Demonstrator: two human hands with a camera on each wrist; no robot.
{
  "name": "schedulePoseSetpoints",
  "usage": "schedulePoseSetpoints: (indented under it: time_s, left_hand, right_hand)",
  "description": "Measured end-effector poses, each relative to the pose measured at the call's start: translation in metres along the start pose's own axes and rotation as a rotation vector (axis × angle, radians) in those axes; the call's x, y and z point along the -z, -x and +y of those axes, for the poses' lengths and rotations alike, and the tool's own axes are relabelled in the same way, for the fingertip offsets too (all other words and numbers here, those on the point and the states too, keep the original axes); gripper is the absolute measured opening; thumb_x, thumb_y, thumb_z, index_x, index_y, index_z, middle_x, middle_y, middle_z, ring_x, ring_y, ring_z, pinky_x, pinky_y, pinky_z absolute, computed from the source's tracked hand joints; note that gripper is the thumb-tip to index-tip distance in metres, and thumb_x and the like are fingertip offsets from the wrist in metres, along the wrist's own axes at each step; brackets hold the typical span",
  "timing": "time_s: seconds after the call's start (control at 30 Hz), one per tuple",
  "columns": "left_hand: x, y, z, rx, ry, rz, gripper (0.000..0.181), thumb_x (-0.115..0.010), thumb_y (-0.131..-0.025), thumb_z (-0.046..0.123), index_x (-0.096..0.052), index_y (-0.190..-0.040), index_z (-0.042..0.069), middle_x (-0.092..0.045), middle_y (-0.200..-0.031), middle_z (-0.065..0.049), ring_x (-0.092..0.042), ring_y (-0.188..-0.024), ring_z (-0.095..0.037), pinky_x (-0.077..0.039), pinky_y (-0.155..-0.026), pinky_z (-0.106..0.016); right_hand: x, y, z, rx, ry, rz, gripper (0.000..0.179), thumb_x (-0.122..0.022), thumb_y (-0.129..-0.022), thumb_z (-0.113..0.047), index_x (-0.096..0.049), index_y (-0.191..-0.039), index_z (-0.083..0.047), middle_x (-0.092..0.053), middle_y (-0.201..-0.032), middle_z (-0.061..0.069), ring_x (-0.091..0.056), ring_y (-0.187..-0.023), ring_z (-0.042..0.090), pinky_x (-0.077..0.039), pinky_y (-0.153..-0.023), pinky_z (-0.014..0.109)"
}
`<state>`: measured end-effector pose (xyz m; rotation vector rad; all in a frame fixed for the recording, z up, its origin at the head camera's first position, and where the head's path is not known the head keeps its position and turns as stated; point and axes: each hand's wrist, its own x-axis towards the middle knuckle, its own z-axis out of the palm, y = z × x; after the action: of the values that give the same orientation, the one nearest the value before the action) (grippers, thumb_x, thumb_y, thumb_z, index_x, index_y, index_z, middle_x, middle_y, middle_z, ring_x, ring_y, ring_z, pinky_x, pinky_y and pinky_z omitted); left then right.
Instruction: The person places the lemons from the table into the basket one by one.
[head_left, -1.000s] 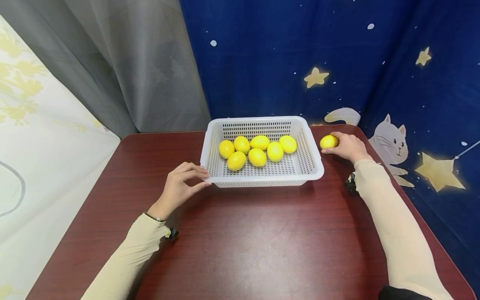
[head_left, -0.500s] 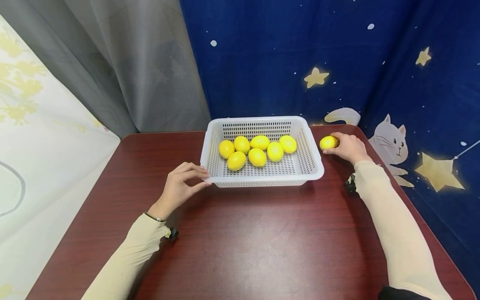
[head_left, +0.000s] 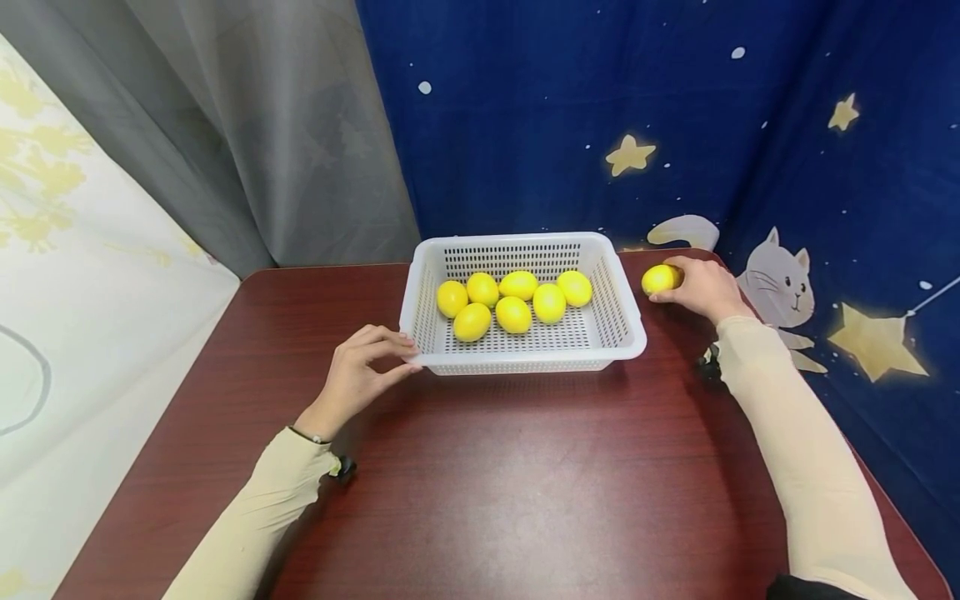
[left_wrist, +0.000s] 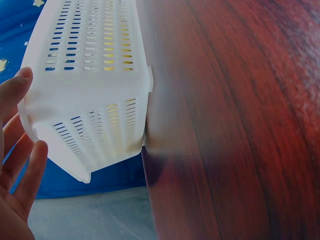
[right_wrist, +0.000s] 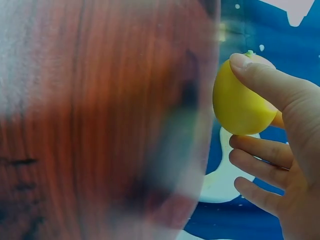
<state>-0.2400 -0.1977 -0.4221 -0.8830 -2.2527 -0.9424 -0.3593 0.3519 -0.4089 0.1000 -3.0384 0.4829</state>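
Observation:
A white plastic basket with slotted walls sits toward the back of the table, several lemons lying on its floor. My left hand pinches the basket's front left corner, thumb below the rim and fingers over it. In the left wrist view the thumb and fingers of that left hand straddle the rim. To the right of the basket, my right hand grips a single lemon. The right wrist view shows this lemon between thumb and index finger, the other fingers spread below it.
The dark red wooden table reaches back to a grey curtain and a blue curtain printed with stars and a cat. A white patterned cloth hangs along the left side.
My right hand has turned slightly and shifted a little right, lifting the lemon slightly. The left hand stays at the basket's corner, and the basket and its lemons have not moved.

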Motion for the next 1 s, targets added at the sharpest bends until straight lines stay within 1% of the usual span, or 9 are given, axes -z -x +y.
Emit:
schedulePoseSetpoints:
  time_s: [0.17,0.33,0.5,0.6,0.7,0.83,1.0]
  left_hand:
    - [-0.001,0.0,0.0,0.003,-0.003,0.0,0.03,-0.092,-0.065,0.012,-0.08,-0.092,0.019,-0.074,-0.096,0.005,-0.063,-0.097,-0.011,-0.046,-0.089,-0.011]
    - [0.0,0.0,0.0,0.006,-0.003,-0.001,0.029,-0.092,-0.065,0.014,-0.08,-0.091,0.018,-0.074,-0.096,0.005,-0.063,-0.097,-0.011,-0.046,-0.09,-0.011]
    - [0.0,-0.001,0.001,0.005,-0.004,0.0,0.029,-0.093,-0.065,0.015,-0.08,-0.091,0.016,-0.074,-0.096,0.005,-0.063,-0.096,-0.011,-0.046,-0.089,-0.011]
    - [0.001,0.0,0.002,0.019,-0.008,-0.011,0.028,-0.092,-0.066,0.016,-0.08,-0.091,0.017,-0.074,-0.096,0.005,-0.063,-0.096,-0.01,-0.046,-0.088,-0.011]
    - [0.001,0.0,0.002,0.032,-0.009,-0.023,0.027,-0.091,-0.068,0.017,-0.08,-0.092,0.018,-0.074,-0.097,0.005,-0.063,-0.096,-0.01,-0.046,-0.089,-0.01]
    - [0.001,0.001,0.001,0.035,-0.009,-0.027,0.027,-0.091,-0.068,0.017,-0.08,-0.092,0.018,-0.074,-0.097,0.005,-0.063,-0.096,-0.01,-0.046,-0.089,-0.01]
    - [0.001,0.001,0.001,0.032,-0.005,-0.023,0.027,-0.092,-0.067,0.017,-0.08,-0.092,0.017,-0.074,-0.097,0.005,-0.062,-0.096,-0.01,-0.046,-0.088,-0.01]
  right_hand:
    - [0.017,0.001,-0.008,0.006,-0.016,0.013,0.077,-0.08,-0.078,-0.048,-0.053,-0.139,-0.009,-0.06,-0.131,0.025,-0.054,-0.107,0.043,-0.042,-0.096,0.066]
    - [0.032,0.002,-0.013,0.035,-0.017,0.049,0.078,-0.079,-0.078,-0.052,-0.053,-0.141,-0.012,-0.062,-0.126,0.024,-0.054,-0.103,0.041,-0.043,-0.093,0.063]
    - [0.043,0.005,-0.02,0.046,-0.025,0.058,0.078,-0.077,-0.079,-0.054,-0.052,-0.142,-0.016,-0.063,-0.125,0.022,-0.054,-0.102,0.039,-0.044,-0.091,0.062]
    - [0.047,0.006,-0.025,0.057,-0.021,0.066,0.076,-0.077,-0.079,-0.054,-0.054,-0.14,-0.016,-0.063,-0.124,0.02,-0.054,-0.101,0.038,-0.044,-0.09,0.061]
    - [0.052,0.007,-0.029,0.074,-0.023,0.071,0.075,-0.077,-0.078,-0.056,-0.055,-0.138,-0.017,-0.064,-0.124,0.018,-0.054,-0.102,0.037,-0.044,-0.09,0.06]
    - [0.058,0.008,-0.037,0.091,-0.03,0.068,0.072,-0.077,-0.079,-0.055,-0.056,-0.138,-0.019,-0.062,-0.129,0.016,-0.053,-0.106,0.037,-0.043,-0.094,0.062]
    - [0.069,0.009,-0.046,0.104,-0.003,0.072,0.077,-0.076,-0.079,-0.057,-0.054,-0.139,-0.015,-0.062,-0.131,0.018,-0.054,-0.107,0.038,-0.044,-0.094,0.062]
